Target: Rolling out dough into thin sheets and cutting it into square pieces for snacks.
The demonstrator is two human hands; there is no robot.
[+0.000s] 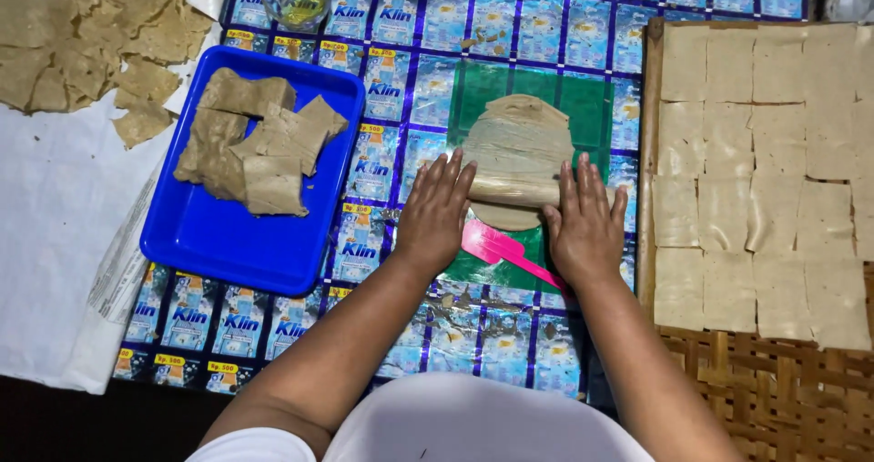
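both hands, left hand (pixel 435 214) and right hand (pixel 585 227), flat, fingers spread, pressing roller (pixel 514 189) over dough sheet (pixel 519 143) on green mat (pixel 583 107); blue tray (pixel 182 234) at 9 o'clock; dough looks soft, tears easy, lift by edges

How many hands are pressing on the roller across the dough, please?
2: the left hand presses the roller's left end, the right hand its right end, over the flattened dough.

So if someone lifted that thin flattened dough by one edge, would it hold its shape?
Probably not. The flattened dough looks very thin and smooth under the roller, so it would likely droop and stretch. It lies flat on the green sheet, so it may cling a little. The left hand and right hand press the roller.
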